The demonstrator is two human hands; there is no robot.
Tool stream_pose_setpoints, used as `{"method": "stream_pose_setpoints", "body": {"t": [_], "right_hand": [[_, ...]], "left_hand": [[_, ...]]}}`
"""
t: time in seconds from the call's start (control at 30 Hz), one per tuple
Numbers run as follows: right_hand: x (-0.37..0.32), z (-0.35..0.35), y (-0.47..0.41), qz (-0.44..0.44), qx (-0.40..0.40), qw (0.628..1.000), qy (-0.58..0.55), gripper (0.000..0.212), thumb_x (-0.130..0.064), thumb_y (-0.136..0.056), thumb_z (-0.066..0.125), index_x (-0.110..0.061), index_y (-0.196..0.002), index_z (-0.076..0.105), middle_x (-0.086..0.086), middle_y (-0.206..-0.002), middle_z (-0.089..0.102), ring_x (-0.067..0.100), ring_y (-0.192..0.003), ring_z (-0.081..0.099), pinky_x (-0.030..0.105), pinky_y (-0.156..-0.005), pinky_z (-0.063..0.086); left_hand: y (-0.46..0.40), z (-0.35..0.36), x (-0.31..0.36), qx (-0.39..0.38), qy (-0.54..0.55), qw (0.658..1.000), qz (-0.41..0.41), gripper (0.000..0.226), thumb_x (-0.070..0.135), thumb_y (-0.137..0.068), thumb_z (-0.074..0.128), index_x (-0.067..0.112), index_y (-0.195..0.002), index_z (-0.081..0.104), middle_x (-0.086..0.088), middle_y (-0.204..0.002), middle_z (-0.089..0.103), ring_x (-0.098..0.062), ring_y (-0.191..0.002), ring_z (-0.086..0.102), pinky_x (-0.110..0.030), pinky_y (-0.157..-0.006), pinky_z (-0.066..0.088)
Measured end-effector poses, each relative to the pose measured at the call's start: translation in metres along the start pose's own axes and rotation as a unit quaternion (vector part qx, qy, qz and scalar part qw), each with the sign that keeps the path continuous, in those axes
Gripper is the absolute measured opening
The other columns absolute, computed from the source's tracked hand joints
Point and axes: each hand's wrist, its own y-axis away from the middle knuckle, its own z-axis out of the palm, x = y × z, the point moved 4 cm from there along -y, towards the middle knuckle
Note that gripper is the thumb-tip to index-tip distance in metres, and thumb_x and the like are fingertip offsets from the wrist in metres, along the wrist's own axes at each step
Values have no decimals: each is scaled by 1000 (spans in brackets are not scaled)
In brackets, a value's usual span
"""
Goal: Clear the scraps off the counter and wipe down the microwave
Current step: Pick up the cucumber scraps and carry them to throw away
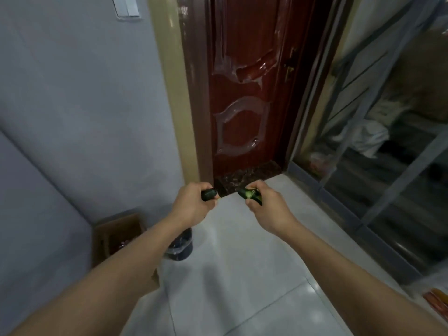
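Observation:
My left hand (192, 204) grips a dark green cucumber scrap (209, 194), its end poking out past the thumb. My right hand (264, 204) holds more green cucumber scraps (249, 195), with a pale cut face showing. Both arms reach forward over a white tiled floor. Below my left forearm stands a small dark bin (180, 246) lined with a bag, partly hidden by the arm. Neither the counter nor the microwave is in view.
A red-brown door (244, 88) with a dark stone threshold (249, 180) stands straight ahead. A cardboard box (116, 236) sits by the grey wall at the left. A glass sliding door (388, 154) runs along the right side.

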Motion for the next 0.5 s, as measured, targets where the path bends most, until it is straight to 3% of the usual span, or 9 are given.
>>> {"method": "stream_pose_setpoints", "body": {"t": [0.2, 0.4, 0.5], "right_hand": [[15, -5, -93, -68, -81, 994, 0, 22, -16, -92, 56, -19, -113, 52, -1, -99, 56, 16, -88, 53, 26, -71, 40], [27, -16, -175, -157, -184, 970, 29, 22, -16, -92, 55, -18, -114, 52, 0, -102, 59, 17, -89, 52, 26, -72, 37], [27, -11, -205, -188, -218, 957, 30, 21, -17, -92, 55, -19, -113, 53, -2, -99, 56, 15, -87, 51, 25, -70, 35]], "left_hand": [[-53, 9, 5, 66, 15, 996, -66, 5, 8, -84, 67, 12, -86, 69, -5, -89, 68, -18, -84, 61, -25, -76, 47], [-91, 29, 18, 152, 34, 976, -151, 7, 7, -83, 67, 12, -80, 66, -7, -82, 67, -16, -76, 59, -23, -69, 46], [-101, 37, 17, 180, 36, 967, -179, 13, 6, -82, 67, 16, -76, 64, 3, -72, 63, -5, -66, 55, -4, -57, 38]]}}
